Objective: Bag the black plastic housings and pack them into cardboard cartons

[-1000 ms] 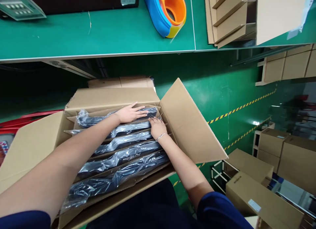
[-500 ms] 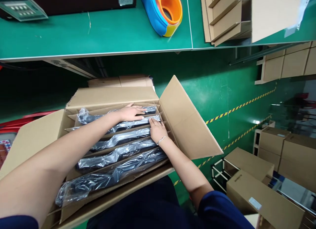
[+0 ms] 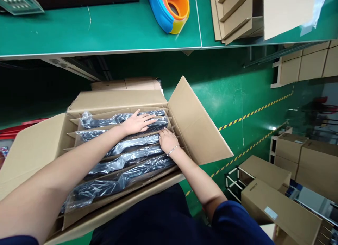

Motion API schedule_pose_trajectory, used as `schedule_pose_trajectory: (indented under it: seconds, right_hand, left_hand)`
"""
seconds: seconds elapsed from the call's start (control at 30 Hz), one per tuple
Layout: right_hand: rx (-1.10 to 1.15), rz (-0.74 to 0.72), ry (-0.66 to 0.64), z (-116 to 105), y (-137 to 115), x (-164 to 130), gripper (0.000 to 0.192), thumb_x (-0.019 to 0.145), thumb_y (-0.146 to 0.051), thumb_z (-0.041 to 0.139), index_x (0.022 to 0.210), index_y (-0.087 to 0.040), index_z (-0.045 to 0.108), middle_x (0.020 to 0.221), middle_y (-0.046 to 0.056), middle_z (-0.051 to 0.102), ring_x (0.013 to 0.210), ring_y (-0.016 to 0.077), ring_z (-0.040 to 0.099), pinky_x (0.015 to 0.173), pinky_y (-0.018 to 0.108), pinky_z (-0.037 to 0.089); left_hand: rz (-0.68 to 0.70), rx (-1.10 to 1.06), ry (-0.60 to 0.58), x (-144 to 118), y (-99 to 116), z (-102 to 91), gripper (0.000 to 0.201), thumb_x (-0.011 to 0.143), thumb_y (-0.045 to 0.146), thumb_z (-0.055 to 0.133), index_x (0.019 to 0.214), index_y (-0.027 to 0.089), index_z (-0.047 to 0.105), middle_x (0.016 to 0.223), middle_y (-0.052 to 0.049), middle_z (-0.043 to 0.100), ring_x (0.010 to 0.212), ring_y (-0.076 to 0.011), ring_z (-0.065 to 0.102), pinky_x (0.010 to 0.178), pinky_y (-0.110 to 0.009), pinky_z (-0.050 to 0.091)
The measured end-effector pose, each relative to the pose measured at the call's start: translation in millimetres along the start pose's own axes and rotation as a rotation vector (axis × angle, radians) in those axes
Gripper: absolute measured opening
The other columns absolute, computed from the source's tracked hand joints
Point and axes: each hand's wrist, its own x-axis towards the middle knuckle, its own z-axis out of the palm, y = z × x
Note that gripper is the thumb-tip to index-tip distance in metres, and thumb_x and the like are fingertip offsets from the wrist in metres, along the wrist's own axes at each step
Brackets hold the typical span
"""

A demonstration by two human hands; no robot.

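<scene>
An open cardboard box [image 3: 118, 99] stands in front of me. Thin cardboard dividers [image 3: 111, 175] split it into rows, each with a dark part in clear plastic film, such as the wrapped part [image 3: 96, 188] nearest me. Spread fingers of my left hand [image 3: 136, 124] lie on the second wrapped part [image 3: 160, 123] from the far side. My right hand [image 3: 168, 140] rests at the right end of the rows, over the third wrapped part [image 3: 142, 142], its fingers slightly bent against a divider's edge. It wears a thin bracelet. What lies under both palms is hidden.
Beyond the box runs a green workbench [image 3: 111, 30] with an orange and blue tape dispenser [image 3: 161, 12] and a carton with dividers [image 3: 237, 18]. The box's right flap [image 3: 196, 132] sticks outward. Cartons [image 3: 280, 206] stand at lower right, beside striped floor tape [image 3: 248, 113].
My left hand has spread its fingers and shifted slightly toward me, onto the second wrapped part. The right hand stays near the same divider. The whole view has shifted slightly.
</scene>
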Motion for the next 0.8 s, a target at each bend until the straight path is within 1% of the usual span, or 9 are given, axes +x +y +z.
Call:
schedule_pose_trajectory:
  seconds: [0.07, 0.13, 0.23, 0.3, 0.37, 0.47, 0.53, 0.63, 0.8]
  right_hand:
    - [0.007, 0.005, -0.010, -1.3, 0.5, -0.4, 0.046, 0.102, -0.020, 0.033, 0.144, -0.011, 0.050, 0.150, 0.013, 0.052, 0.147, 0.0217, 0.037, 0.118, 0.038, 0.036]
    - [0.021, 0.007, -0.020, -2.6, 1.2, -6.3, 0.049, 0.102, -0.020, 0.034, 0.148, -0.011, 0.045, 0.155, 0.011, 0.046, 0.149, 0.0216, 0.034, 0.119, 0.038, 0.035]
    - [0.034, -0.033, -0.039, -1.9, 2.5, -28.1, 0.051, 0.101, -0.022, 0.037, 0.151, -0.014, 0.042, 0.160, 0.009, 0.039, 0.148, 0.0223, 0.035, 0.120, 0.041, 0.033]
    - [0.034, -0.063, -0.047, 0.3, 3.1, -46.4, 0.050, 0.101, -0.024, 0.038, 0.151, -0.016, 0.043, 0.160, 0.008, 0.040, 0.148, 0.0233, 0.035, 0.120, 0.045, 0.033]
    - [0.032, -0.075, -0.045, 2.2, 3.2, -61.0, 0.050, 0.102, -0.026, 0.038, 0.151, -0.018, 0.043, 0.158, 0.008, 0.043, 0.148, 0.0241, 0.034, 0.119, 0.046, 0.034]
    - [0.032, -0.074, -0.033, 2.7, 2.5, -70.4, 0.048, 0.102, -0.026, 0.038, 0.148, -0.016, 0.045, 0.155, 0.010, 0.048, 0.147, 0.0243, 0.036, 0.119, 0.046, 0.034]
    - [0.038, -0.079, -0.020, 2.2, 1.8, -70.9, 0.046, 0.102, -0.025, 0.040, 0.146, -0.015, 0.048, 0.151, 0.011, 0.051, 0.145, 0.0240, 0.039, 0.119, 0.044, 0.034]
    - [0.044, -0.096, 0.006, 2.2, 1.1, -69.4, 0.044, 0.100, -0.023, 0.043, 0.142, -0.013, 0.051, 0.147, 0.012, 0.055, 0.142, 0.0243, 0.042, 0.118, 0.043, 0.036]
    - [0.046, -0.111, 0.034, 5.8, 2.3, -69.7, 0.044, 0.100, -0.022, 0.043, 0.141, -0.011, 0.052, 0.146, 0.014, 0.056, 0.141, 0.0255, 0.044, 0.117, 0.044, 0.038]
  left_hand:
    - [-0.052, -0.051, 0.010, -5.1, 5.7, -5.5, 0.057, 0.096, 0.033, 0.043, 0.153, 0.027, 0.039, 0.162, -0.008, 0.036, 0.148, -0.0295, 0.035, 0.123, -0.059, 0.010]
    - [-0.079, -0.122, 0.027, -13.2, 15.0, -11.4, 0.062, 0.096, 0.044, 0.043, 0.155, 0.024, 0.036, 0.162, -0.011, 0.036, 0.149, -0.0294, 0.034, 0.124, -0.057, 0.012]
    - [0.004, -0.221, -0.027, -27.7, 31.6, -14.5, 0.072, 0.093, 0.059, 0.045, 0.156, 0.025, 0.035, 0.162, -0.010, 0.037, 0.150, -0.0289, 0.032, 0.124, -0.055, 0.013]
    - [0.044, -0.250, -0.077, -35.3, 39.7, -12.5, 0.074, 0.091, 0.064, 0.046, 0.155, 0.028, 0.036, 0.161, -0.009, 0.038, 0.150, -0.0291, 0.032, 0.125, -0.054, 0.012]
    - [0.047, -0.241, -0.093, -39.0, 43.2, -9.5, 0.074, 0.090, 0.065, 0.046, 0.155, 0.029, 0.036, 0.161, -0.009, 0.038, 0.150, -0.0295, 0.032, 0.125, -0.053, 0.012]
    - [0.091, -0.171, -0.094, -39.1, 42.6, -5.7, 0.072, 0.092, 0.060, 0.048, 0.155, 0.028, 0.035, 0.162, -0.010, 0.037, 0.149, -0.0292, 0.034, 0.125, -0.052, 0.012]
    - [0.100, -0.101, -0.082, -38.1, 41.2, -3.9, 0.066, 0.094, 0.047, 0.049, 0.155, 0.027, 0.035, 0.162, -0.012, 0.036, 0.149, -0.0288, 0.034, 0.125, -0.052, 0.012]
    - [0.067, -0.024, -0.079, -37.2, 40.2, -1.8, 0.061, 0.096, 0.032, 0.044, 0.155, 0.028, 0.035, 0.164, -0.013, 0.032, 0.149, -0.0290, 0.034, 0.123, -0.054, 0.013]
    - [0.036, -0.048, -0.091, -35.9, 40.3, -3.5, 0.062, 0.097, 0.035, 0.040, 0.157, 0.026, 0.030, 0.164, -0.012, 0.032, 0.149, -0.0277, 0.034, 0.123, -0.056, 0.013]
